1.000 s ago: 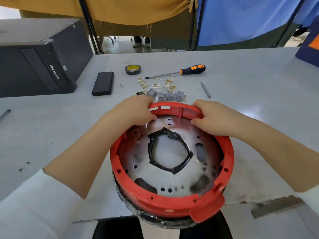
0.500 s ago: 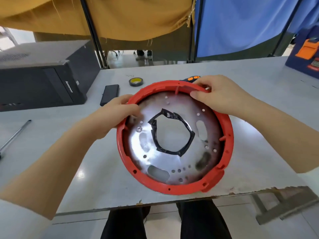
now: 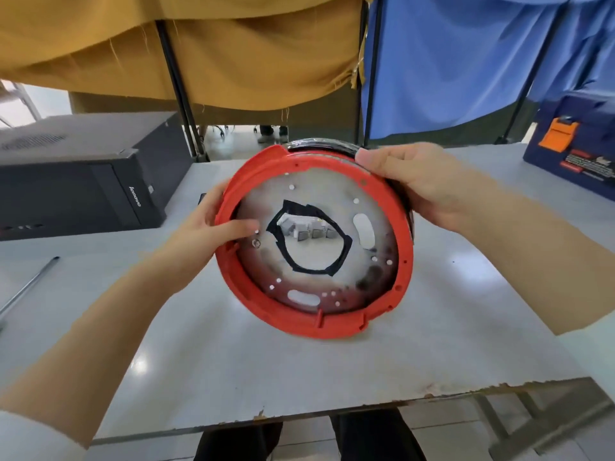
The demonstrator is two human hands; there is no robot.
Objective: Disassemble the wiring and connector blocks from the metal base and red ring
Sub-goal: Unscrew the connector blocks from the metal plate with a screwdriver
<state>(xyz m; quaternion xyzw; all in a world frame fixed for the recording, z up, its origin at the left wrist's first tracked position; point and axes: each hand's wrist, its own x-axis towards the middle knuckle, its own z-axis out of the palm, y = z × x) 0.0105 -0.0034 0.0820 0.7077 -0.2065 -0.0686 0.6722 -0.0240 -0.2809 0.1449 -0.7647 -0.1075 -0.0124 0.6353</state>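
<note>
The red ring (image 3: 293, 324) with the metal base (image 3: 336, 201) set inside it is lifted off the table and tilted up, its open face toward me. My left hand (image 3: 203, 234) grips the ring's left edge, thumb lying on the metal base. My right hand (image 3: 412, 181) grips the top right edge, where a black taped band (image 3: 319, 143) wraps the back. Black tape (image 3: 299, 207) lines the base's centre hole. Through that hole I see several grey connector blocks (image 3: 307, 232) lying on the table behind.
A black computer case (image 3: 83, 181) lies at the left of the grey table (image 3: 266, 367). A metal rod (image 3: 30, 284) rests near the left edge. A blue box with an orange latch (image 3: 572, 144) stands at the far right. The table's chipped front edge (image 3: 332, 410) is close to me.
Both hands lifted the ring and base off the table edge, tipped it upright and turned it; the thick tab went from bottom right to the top. The loose parts are now hidden behind it.
</note>
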